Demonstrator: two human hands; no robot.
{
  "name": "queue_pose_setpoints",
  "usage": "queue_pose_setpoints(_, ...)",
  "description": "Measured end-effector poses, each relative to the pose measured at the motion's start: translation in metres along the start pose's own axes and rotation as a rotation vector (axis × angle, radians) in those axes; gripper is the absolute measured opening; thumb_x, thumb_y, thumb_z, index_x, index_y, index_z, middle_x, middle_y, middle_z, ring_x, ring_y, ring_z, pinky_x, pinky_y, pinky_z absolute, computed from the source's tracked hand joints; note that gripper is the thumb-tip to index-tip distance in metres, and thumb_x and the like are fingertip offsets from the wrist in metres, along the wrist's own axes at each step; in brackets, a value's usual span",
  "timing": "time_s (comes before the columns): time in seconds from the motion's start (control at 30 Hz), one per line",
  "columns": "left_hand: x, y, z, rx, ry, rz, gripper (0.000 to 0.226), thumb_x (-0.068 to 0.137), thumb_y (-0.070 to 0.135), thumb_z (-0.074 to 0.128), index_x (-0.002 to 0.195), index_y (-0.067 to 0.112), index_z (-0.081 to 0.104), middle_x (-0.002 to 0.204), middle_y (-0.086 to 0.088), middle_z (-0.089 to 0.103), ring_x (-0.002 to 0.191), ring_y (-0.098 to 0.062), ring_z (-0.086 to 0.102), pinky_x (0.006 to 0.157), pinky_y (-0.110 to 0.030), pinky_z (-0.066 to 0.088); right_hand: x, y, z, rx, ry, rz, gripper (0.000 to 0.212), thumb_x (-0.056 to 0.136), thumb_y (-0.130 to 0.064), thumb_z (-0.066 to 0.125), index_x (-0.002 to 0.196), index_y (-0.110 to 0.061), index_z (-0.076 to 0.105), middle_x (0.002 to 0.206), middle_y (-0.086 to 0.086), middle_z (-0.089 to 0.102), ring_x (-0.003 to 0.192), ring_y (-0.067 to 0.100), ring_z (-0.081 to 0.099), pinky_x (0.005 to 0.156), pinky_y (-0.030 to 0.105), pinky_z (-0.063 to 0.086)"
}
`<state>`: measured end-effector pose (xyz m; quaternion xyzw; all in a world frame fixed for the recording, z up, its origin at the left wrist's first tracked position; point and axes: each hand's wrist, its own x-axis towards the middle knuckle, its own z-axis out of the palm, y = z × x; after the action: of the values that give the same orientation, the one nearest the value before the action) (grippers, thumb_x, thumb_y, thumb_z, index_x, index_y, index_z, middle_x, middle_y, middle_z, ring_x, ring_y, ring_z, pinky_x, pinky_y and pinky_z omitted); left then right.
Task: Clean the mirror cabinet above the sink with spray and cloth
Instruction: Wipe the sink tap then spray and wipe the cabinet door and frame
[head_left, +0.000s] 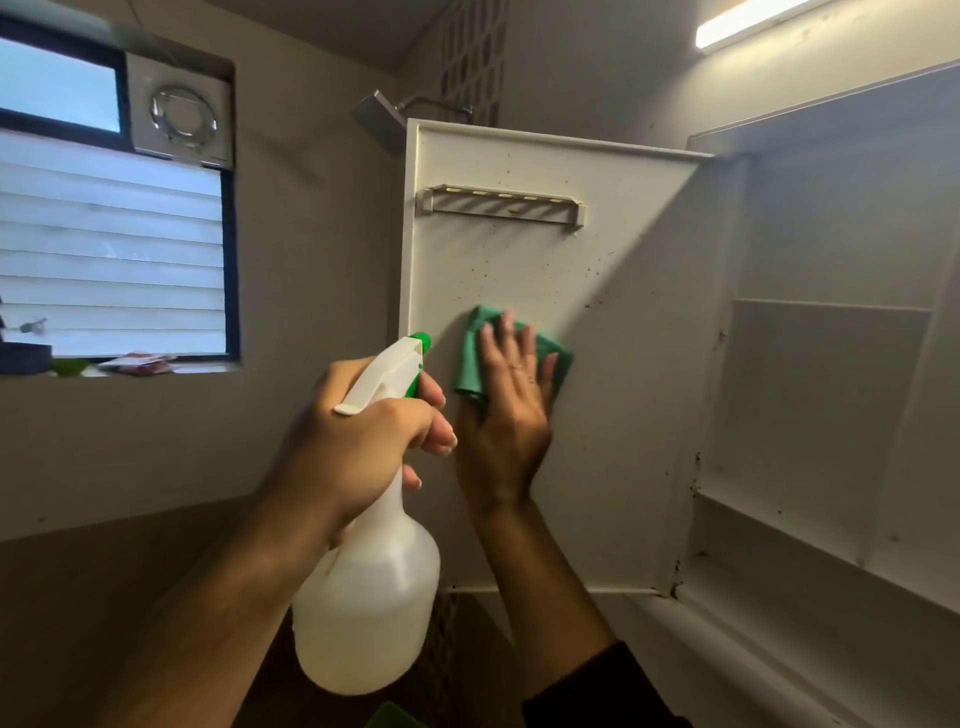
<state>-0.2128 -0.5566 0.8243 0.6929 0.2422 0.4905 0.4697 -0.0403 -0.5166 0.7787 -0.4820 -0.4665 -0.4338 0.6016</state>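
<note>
Wiping: one cloth (511, 353), one bottle (371, 587).

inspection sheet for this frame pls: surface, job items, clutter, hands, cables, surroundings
Surface: inner face of the open cabinet door, white, dotted with dark specks; a slotted holder rail fixed near its top.
Job's things: green cloth flat against the door; white spray bottle with green nozzle aimed at the door.
Clutter: small items on the window sill, too blurred to name.
Hands: left hand grips the bottle neck, fingers at the trigger; right hand presses the cloth with straight fingers.
Cables: nothing seen.
Surroundings: cabinet interior with bare shelves and dark spots along its edges; louvre window; vent fan; shower head; lit tube light.
</note>
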Motion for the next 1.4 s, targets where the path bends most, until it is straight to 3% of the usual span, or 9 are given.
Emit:
queue_pose_setpoints(0.1,0.008,-0.003,0.000,-0.001,0.007,0.000,0.065,0.031,0.031,0.061,0.093,0.015,0.069,0.091,-0.015,0.073,0.083,-0.032,0.073,0.055,-0.032,0.048,-0.008,0.001,0.002,0.038,-0.190,-0.224,0.042,0.091,-0.023,0.070,0.132,-0.014,0.061,0.144,0.004,0.051,0.142,0.020,0.037,0.117,0.048,0.026)
queue_pose_setpoints(0.17,0.011,-0.004,0.002,-0.004,0.008,0.004,0.074,0.031,0.031,0.062,0.102,0.013,0.067,0.100,-0.021,0.069,0.087,-0.039,0.072,0.056,-0.035,0.049,-0.013,0.011,-0.004,0.037,-0.266,-0.373,0.040,0.091,-0.020,0.071,0.130,-0.015,0.063,0.141,0.003,0.053,0.140,0.021,0.039,0.115,0.049,0.029)
queue_pose_setpoints(0.3,0.010,0.003,0.011,-0.014,-0.026,0.050,0.043,0.051,0.016,0.056,0.093,0.011,0.068,0.081,-0.014,0.074,0.080,-0.029,0.071,0.052,-0.033,0.048,-0.013,0.042,-0.028,-0.042,-0.444,-0.675,0.033,0.091,-0.010,0.068,0.123,-0.017,0.069,0.139,0.001,0.056,0.139,0.021,0.041,0.112,0.050,0.033)
queue_pose_setpoints(0.4,0.004,0.009,0.023,-0.048,-0.064,0.059,0.038,0.056,0.011,0.049,0.090,0.008,0.066,0.071,-0.010,0.072,0.074,-0.022,0.072,0.052,-0.031,0.046,-0.015,0.065,-0.050,-0.140,-0.604,-0.829,0.029,0.100,-0.014,0.055,0.125,-0.021,0.067,0.142,-0.004,0.052,0.142,0.018,0.037,0.115,0.048,0.029)
queue_pose_setpoints(0.6,0.003,0.008,0.044,-0.064,-0.104,0.052,0.027,0.067,0.004,0.051,0.090,0.009,0.065,0.071,-0.009,0.072,0.078,-0.024,0.072,0.048,-0.029,0.045,-0.010,0.107,-0.103,-0.275,-0.716,-0.875,0.027,0.100,-0.019,0.053,0.122,-0.023,0.069,0.144,-0.009,0.049,0.143,0.012,0.034,0.120,0.043,0.022)
queue_pose_setpoints(0.93,0.003,0.001,0.051,-0.061,-0.136,0.043,0.025,0.072,-0.004,0.047,0.084,0.008,0.065,0.070,-0.011,0.072,0.075,-0.021,0.071,0.050,-0.030,0.044,-0.011,0.131,-0.165,-0.435,-0.580,-0.559,0.038,0.095,-0.007,0.052,0.129,-0.017,0.064,0.145,0.001,0.049,0.139,0.025,0.041,0.110,0.053,0.036)
queue_pose_setpoints(1.17,0.000,-0.007,0.039,-0.071,-0.124,0.023,0.026,0.071,0.001,0.050,0.092,0.007,0.065,0.073,-0.010,0.073,0.079,-0.024,0.073,0.048,-0.029,0.046,-0.069,0.099,-0.147,-0.541,-0.338,-0.032,0.059,0.086,0.007,0.051,0.140,-0.014,0.051,0.150,0.007,0.042,0.138,0.030,0.039,0.100,0.050,0.049)
queue_pose_setpoints(1.27,-0.003,-0.008,0.030,-0.071,-0.122,0.015,0.029,0.067,0.004,0.051,0.092,0.006,0.065,0.072,-0.010,0.072,0.079,-0.024,0.073,0.047,-0.029,0.046,-0.084,0.069,-0.123,-0.551,-0.264,0.213,0.073,0.077,0.014,0.066,0.144,-0.010,0.045,0.151,0.011,0.039,0.137,0.032,0.041,0.098,0.045,0.041)
queue_pose_setpoints(1.4,-0.006,-0.011,0.017,-0.077,-0.096,-0.001,0.026,0.072,-0.001,0.051,0.092,0.006,0.065,0.073,-0.012,0.073,0.078,-0.025,0.072,0.051,-0.031,0.045,-0.090,0.032,-0.095,-0.444,-0.209,0.390,0.078,0.078,0.013,0.066,0.146,-0.012,0.036,0.152,0.011,0.038,0.137,0.031,0.041,0.100,0.042,0.039)
